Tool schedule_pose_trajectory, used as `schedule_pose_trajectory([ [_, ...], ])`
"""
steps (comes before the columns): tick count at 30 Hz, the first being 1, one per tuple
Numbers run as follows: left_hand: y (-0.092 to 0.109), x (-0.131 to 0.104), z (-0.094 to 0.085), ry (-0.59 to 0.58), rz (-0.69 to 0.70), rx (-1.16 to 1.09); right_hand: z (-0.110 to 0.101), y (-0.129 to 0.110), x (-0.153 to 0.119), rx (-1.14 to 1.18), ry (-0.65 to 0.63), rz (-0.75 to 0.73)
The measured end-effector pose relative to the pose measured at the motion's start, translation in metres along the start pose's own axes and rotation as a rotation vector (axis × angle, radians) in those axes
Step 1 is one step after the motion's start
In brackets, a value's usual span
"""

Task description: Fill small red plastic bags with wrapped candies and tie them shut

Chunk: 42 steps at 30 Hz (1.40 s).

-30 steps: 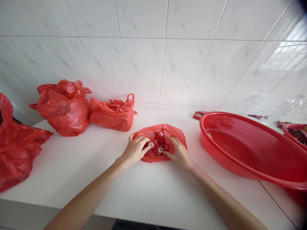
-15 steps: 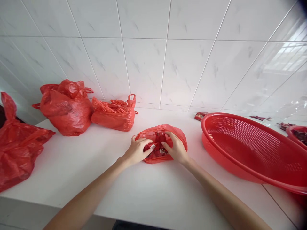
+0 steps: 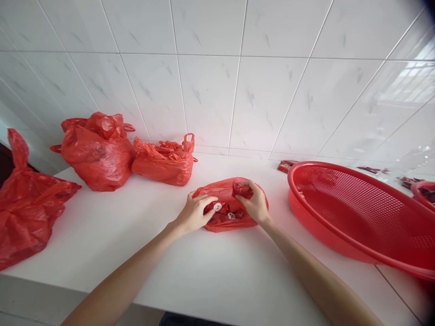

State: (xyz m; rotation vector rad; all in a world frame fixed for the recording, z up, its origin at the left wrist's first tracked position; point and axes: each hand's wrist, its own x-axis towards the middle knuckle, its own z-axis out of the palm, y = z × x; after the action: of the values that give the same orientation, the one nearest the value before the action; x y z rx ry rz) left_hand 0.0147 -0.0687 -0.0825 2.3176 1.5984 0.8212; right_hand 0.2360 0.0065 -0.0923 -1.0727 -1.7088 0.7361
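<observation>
One red packet point(image 3: 238, 190) is now pinched between the thumb and fingers of the right hand point(image 3: 254, 203); half a second earlier, that hand was among the contents of the open red bag point(image 3: 231, 227). The held packet has shifted right and is separated from the remaining red packets point(image 3: 224, 217), which means it can be handled singly, without disturbing the group. Its position is at the far right part of the bag mouth; whether it is fully clear of the plastic cannot be determined. The left hand point(image 3: 193, 213) stays at the left side of the opening, with its thumb and fingers curved and apart. A packet bearing a round white label point(image 3: 218, 207) lies between those tips; whether they grip it cannot be determined. The bag rests on the white counter point(image 3: 204, 276), its mouth spread wide, so the packets inside are exposed from above. Positions of surrounding items: a red perforated basket point(image 3: 340, 244) stands to the right, apart from the bag; a loose packet point(image 3: 285, 166) lies beside the basket's far left edge; a low red bag point(image 3: 165, 170) and a full red bag point(image 3: 98, 158) stand near the wall point(image 3: 210, 99) to the left.
</observation>
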Motion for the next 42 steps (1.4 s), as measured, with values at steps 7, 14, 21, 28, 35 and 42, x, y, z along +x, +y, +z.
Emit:
schedule_pose_trajectory([
  [7, -0.003, 0.0, 0.001, 0.129, -0.018, 0.075, -0.01, 0.003, -0.015, -0.033, 0.055, -0.085],
  [14, 0.012, 0.001, -0.002, 0.235, 0.108, 0.0, -0.005, -0.015, -0.03, -0.023, -0.051, -0.249],
  [21, 0.038, -0.002, -0.009, -0.072, -0.233, -0.902, 0.008, -0.017, -0.05, -0.356, 0.11, -0.781],
  [28, 0.04, 0.002, -0.011, -0.073, -0.258, -1.09, 0.008, -0.016, -0.058, -0.436, -0.026, -0.811],
  [35, 0.031, 0.002, -0.01, -0.013, -0.237, -0.979, 0.002, -0.035, -0.054, 0.084, -0.076, -0.238],
  [42, 0.031, -0.002, -0.001, -0.016, -0.248, -0.953, 0.005, -0.038, -0.047, 0.487, -0.141, 0.11],
])
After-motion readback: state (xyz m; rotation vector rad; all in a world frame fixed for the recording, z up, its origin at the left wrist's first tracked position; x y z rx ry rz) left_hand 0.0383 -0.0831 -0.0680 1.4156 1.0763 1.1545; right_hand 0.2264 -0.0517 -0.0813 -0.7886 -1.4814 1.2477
